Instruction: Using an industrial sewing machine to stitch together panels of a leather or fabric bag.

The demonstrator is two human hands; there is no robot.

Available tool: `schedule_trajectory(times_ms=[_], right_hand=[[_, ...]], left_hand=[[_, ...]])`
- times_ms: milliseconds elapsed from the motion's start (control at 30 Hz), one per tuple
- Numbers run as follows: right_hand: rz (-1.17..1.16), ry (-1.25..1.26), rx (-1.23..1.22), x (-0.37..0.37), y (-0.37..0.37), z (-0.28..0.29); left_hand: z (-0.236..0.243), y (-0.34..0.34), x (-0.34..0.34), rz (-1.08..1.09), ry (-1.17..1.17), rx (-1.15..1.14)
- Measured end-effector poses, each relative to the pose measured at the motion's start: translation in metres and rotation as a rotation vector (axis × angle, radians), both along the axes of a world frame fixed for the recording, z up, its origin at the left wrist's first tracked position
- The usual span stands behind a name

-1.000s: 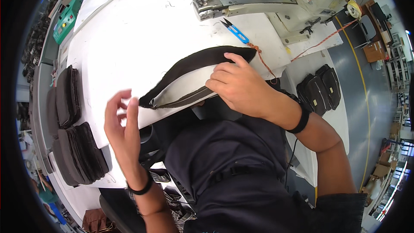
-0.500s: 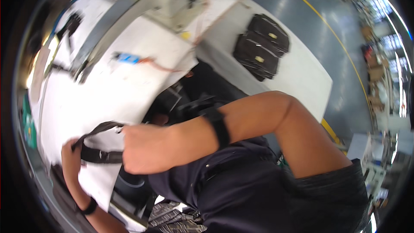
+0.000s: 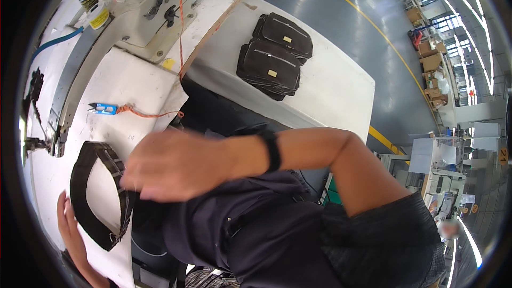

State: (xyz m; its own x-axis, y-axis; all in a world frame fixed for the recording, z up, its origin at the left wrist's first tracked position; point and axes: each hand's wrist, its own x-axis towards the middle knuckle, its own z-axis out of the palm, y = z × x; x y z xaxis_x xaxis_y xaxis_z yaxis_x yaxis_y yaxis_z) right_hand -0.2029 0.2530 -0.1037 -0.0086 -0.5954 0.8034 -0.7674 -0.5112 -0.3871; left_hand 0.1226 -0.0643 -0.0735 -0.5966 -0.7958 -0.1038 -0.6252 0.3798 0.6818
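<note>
A dark brown fabric band forms an open loop on the white sewing table, with a lighter striped pattern on part of it. My right hand reaches across from the right, its fingers closed at the loop's right side; the fingertips are partly hidden and a little blurred. To the left of the loop, my left hand is open, fingers stretched out alongside the band. Above the loop lie blue thread snips on a twisted orange cord.
The sewing machine's long arm runs along the upper left, its needle end left of the snips. A small yellow-labelled bottle stands on it. Stacked dark fabric pieces lie on a white side table to the right.
The band was stretched between both hands; now it lies spread as a loop on the table. My left hand has let go and moved down and left. The view has shifted.
</note>
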Motion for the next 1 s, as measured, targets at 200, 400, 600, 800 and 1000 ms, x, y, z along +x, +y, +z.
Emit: schedule_trajectory(times_ms=[200, 400, 600, 800, 1000], right_hand=[[-0.969, -0.035, 0.517, -0.231, 0.138, -0.096], [-1.386, -1.366, 0.804, -0.386, 0.283, -0.143], [-1.097, -1.612, 0.984, -0.408, 0.264, -0.156], [-1.409, -1.226, 1.262, -0.422, 0.254, -0.145], [-1.164, -1.421, 1.262, -0.413, 0.246, -0.126]], left_hand=[[-0.027, 0.045, 0.125, 0.517, -0.022, 0.136], [-0.12, 0.058, 0.186, 0.579, 0.039, -0.165], [-0.127, 0.061, 0.167, 0.566, 0.222, -0.167], [-0.115, 0.071, 0.149, 0.57, -0.03, -0.36], [-0.108, 0.062, 0.161, 0.524, -0.232, -0.487]])
